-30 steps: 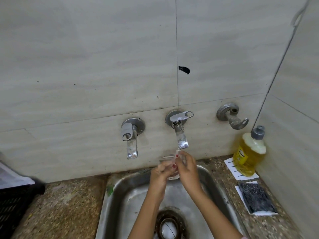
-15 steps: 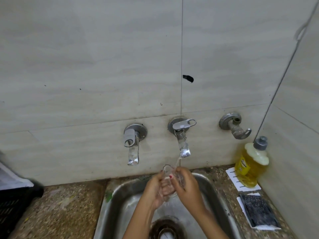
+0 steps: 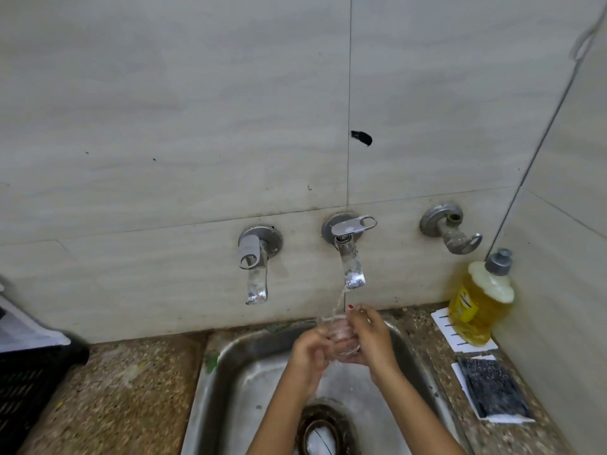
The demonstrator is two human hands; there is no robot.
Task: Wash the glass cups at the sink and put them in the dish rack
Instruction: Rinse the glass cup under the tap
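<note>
Head view: over the sink (image 3: 236,382), the left hand (image 3: 310,351) and right hand (image 3: 372,339) curl their fingers round one glass cup (image 3: 341,336), held beneath the running tap (image 3: 351,257). Rinsing looks under way; racking is not yet done, and no washed cups are in sight.

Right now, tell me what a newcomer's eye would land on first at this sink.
The hands come first: the left hand and right hand hold a clear glass cup between them over the steel sink, under a thin stream from the middle tap. Next is the yellow dish soap bottle, standing on the speckled counter in the right corner.
</note>
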